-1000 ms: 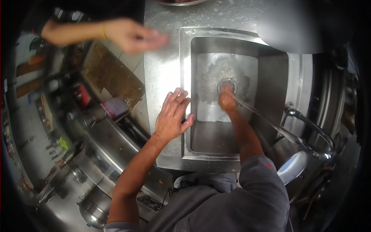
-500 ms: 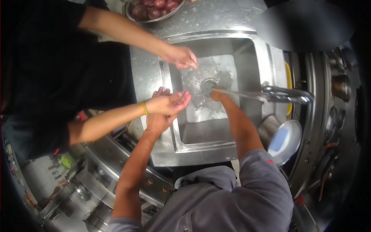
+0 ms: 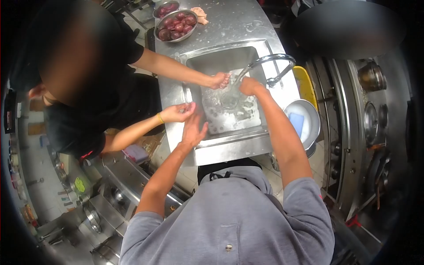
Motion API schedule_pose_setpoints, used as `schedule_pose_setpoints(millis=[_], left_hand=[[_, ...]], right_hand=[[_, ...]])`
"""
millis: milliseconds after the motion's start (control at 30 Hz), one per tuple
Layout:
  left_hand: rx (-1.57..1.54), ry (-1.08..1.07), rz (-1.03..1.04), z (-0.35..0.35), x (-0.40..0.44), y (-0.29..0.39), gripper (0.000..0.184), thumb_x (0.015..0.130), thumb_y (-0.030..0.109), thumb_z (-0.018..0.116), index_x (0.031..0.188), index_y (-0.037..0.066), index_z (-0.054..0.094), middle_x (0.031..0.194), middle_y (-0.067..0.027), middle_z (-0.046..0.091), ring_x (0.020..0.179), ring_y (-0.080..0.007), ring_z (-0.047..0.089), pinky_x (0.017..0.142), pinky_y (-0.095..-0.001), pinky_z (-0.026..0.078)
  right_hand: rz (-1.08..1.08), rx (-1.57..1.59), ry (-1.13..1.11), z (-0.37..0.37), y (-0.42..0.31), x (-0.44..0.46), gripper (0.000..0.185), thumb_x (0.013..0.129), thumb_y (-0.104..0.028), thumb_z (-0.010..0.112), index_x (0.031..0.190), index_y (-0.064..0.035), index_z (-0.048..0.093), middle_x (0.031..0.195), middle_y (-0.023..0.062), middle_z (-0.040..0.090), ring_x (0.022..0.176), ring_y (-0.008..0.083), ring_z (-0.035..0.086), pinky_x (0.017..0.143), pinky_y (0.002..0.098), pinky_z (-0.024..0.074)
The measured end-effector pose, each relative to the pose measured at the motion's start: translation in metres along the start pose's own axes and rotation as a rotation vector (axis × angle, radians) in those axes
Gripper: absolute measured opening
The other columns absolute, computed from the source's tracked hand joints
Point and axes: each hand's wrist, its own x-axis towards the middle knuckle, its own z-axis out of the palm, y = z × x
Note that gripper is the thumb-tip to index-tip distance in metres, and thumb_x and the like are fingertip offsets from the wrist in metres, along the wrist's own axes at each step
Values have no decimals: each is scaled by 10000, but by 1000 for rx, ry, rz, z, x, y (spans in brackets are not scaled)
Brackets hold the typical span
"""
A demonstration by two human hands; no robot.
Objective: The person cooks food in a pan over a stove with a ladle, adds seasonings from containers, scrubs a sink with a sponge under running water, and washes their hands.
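My left hand (image 3: 193, 130) is over the left rim of the sink (image 3: 203, 143), fingers apart and slightly blurred, holding nothing. Just above it is a co-worker's hand (image 3: 177, 112) with a yellow wristband. Over the basin, my right hand (image 3: 251, 86) has its fingers curled in beside the water stream. Whether anything is inside them is hidden. The curved faucet (image 3: 276, 57) arches above that hand, and water runs from it into the basin. The co-worker's other hand (image 3: 219, 81) is closed, left of the stream. Water and foam cover the basin floor.
A bowl of red onions (image 3: 176, 26) stands at the counter's far left, with a second bowl (image 3: 167, 9) behind. Right of the sink are a metal pot (image 3: 311, 119) with a blue item in it and a yellow container (image 3: 306, 86). The co-worker (image 3: 106, 88) stands at the left.
The view has shifted, showing more of the counter and co-worker. The co-worker's two hands have come in at the sink. My right hand has moved from the drain up towards the faucet.
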Motion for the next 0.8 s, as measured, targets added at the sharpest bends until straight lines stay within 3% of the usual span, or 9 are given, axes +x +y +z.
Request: schedule_pose_setpoints(millis=[33, 233, 367, 467, 533, 567, 633, 767, 800], left_hand=[[-82, 31, 37, 3, -5, 13, 463, 911, 245, 659, 1289, -11, 586, 1533, -249, 392, 1493, -432, 252, 1233, -524, 201], [-90, -96, 98, 20, -31, 51, 297, 887, 173, 651, 1135, 11, 665, 1364, -209, 573, 1436, -383, 381, 1237, -537, 188], [-126, -95, 51, 30, -48, 63, 288, 891, 176, 654, 1128, 13, 670, 1323, -205, 601, 1415, -381, 414, 1233, -543, 192], [-152, -86, 17, 24, -54, 72, 290, 894, 181, 656, 1129, 12, 670, 1325, -205, 601, 1411, -382, 419, 1233, -537, 196], [-162, -72, -2, 23, -52, 74, 290, 896, 183, 655, 1130, 11, 670, 1325, -204, 601, 1411, -381, 420, 1234, -532, 197], [-184, -71, -19, 23, -51, 77, 289, 899, 184, 651, 1134, 17, 667, 1317, -202, 604, 1406, -380, 424, 1233, -530, 200], [-205, -66, -38, 25, -45, 82, 287, 902, 185, 647, 1138, 23, 665, 1309, -200, 606, 1401, -378, 428, 1233, -528, 202], [-336, -67, -27, 3, -10, 115, 309, 904, 192, 650, 1162, 20, 639, 1281, -203, 608, 1303, -392, 503, 1156, -476, 339], [-413, -69, -33, -3, -3, 121, 317, 901, 200, 646, 1157, 14, 635, 1244, -207, 617, 1249, -398, 535, 1104, -464, 397]], right_hand=[[-116, 76, 73, 3, 4, 6, 261, 880, -205, 600, 921, 25, 717, 979, 283, 699, 956, 443, 679, 828, 492, 539], [-153, 225, 376, -50, -31, -75, 260, 881, -226, 627, 853, 23, 696, 819, 255, 679, 798, 402, 679, 727, 498, 504], [-130, 385, 310, -50, -27, -69, 286, 850, -252, 648, 851, 25, 720, 790, 240, 692, 761, 396, 680, 756, 478, 540], [-199, 608, 326, -41, -35, -57, 325, 903, -280, 630, 843, 31, 704, 774, 189, 705, 702, 306, 679, 696, 432, 550], [-200, 1109, 309, -37, -55, -57, 362, 961, -315, 589, 871, 20, 694, 763, 121, 694, 700, 234, 673, 656, 388, 549], [-203, 1107, 306, -35, -56, -52, 362, 961, -315, 589, 871, 20, 694, 763, 121, 694, 700, 234, 673, 656, 388, 549], [-90, 1230, 114, -36, -60, -38, 329, 1023, -284, 536, 977, 20, 653, 875, 101, 693, 718, 223, 663, 699, 365, 566], [41, 1597, 58, -24, -71, 1, 337, 1033, -296, 518, 1027, 15, 648, 928, 112, 690, 812, 243, 675, 776, 382, 563], [-8, 1525, 331, -18, -72, 11, 370, 1030, -312, 514, 1075, 33, 641, 979, 146, 694, 877, 273, 677, 823, 400, 554]])
